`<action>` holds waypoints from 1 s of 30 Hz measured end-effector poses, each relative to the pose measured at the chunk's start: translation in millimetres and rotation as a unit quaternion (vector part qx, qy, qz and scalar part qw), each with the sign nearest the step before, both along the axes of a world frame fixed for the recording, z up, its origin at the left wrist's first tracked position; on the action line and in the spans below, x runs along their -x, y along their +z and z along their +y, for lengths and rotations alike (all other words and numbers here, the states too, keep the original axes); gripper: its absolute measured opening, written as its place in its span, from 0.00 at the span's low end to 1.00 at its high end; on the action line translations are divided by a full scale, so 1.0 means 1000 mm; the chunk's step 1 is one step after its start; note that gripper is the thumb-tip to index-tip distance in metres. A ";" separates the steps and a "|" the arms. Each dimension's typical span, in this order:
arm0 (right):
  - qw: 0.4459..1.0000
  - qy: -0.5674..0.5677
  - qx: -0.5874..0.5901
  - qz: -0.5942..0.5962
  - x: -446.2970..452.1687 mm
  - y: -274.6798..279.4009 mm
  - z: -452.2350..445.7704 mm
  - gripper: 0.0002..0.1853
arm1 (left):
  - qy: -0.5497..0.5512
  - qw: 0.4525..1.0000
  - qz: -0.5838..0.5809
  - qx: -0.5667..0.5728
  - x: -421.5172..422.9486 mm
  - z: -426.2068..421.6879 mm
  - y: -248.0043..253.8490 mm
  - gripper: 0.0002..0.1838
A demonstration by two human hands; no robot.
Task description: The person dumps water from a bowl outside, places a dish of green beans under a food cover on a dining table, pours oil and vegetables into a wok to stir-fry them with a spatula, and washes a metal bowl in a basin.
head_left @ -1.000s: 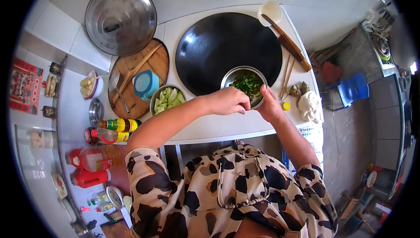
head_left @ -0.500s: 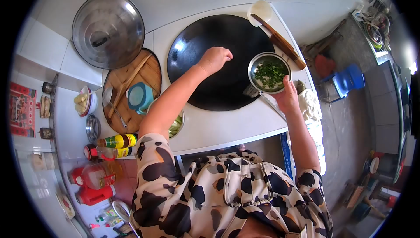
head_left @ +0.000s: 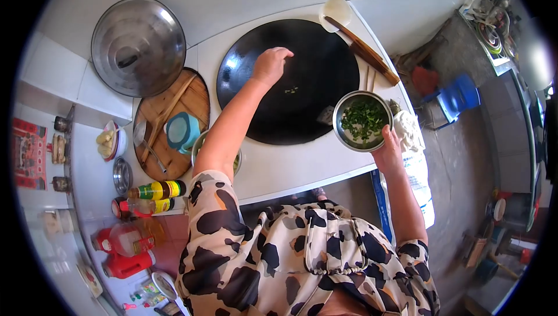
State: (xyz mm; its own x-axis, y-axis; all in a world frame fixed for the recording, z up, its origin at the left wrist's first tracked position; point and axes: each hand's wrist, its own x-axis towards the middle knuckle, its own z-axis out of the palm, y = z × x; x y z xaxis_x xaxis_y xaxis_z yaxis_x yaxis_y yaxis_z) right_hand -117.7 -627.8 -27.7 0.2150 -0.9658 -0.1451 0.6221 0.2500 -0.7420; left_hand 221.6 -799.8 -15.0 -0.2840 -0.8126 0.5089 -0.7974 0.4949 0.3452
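Observation:
My left hand (head_left: 272,66) is over the black wok (head_left: 314,78), fingers pressed together; whatever they pinch is too small or hidden to tell. Below it, a few small pale bits (head_left: 290,90) show against the dark wok surface. My right hand (head_left: 388,152) grips the side of a metal bowl (head_left: 346,136), thumb at its rim, close to the wok's right edge. Chopped green leaves (head_left: 363,119) fill much of this bowl. Behind my left forearm, another bowl (head_left: 237,162) is mostly hidden.
A large metal lid (head_left: 138,46) leans against the wall above a round wooden board (head_left: 195,104) with a blue container (head_left: 182,130). Bottles (head_left: 157,190) stand at the left. A wooden-handled tool (head_left: 372,59) and white cloth (head_left: 408,130) lie right of the wok.
My left hand has moved from the metal bowl to above the wok. The bowl has shifted right and downward in my right hand. Pale bits now show in the wok.

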 end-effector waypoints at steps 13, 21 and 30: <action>0.992 0.111 -0.038 -0.050 -0.024 0.002 0.001 0.23 | 0.030 0.776 0.579 -0.246 -0.018 0.067 0.046 0.22; 0.981 0.165 -0.060 -0.076 -0.033 -0.003 0.014 0.23 | 0.076 0.848 0.503 -0.148 -0.006 0.075 0.055 0.22; 0.991 0.106 -0.060 -0.060 0.002 -0.003 0.037 0.26 | 0.067 0.936 0.328 -0.107 -0.015 0.023 0.005 0.15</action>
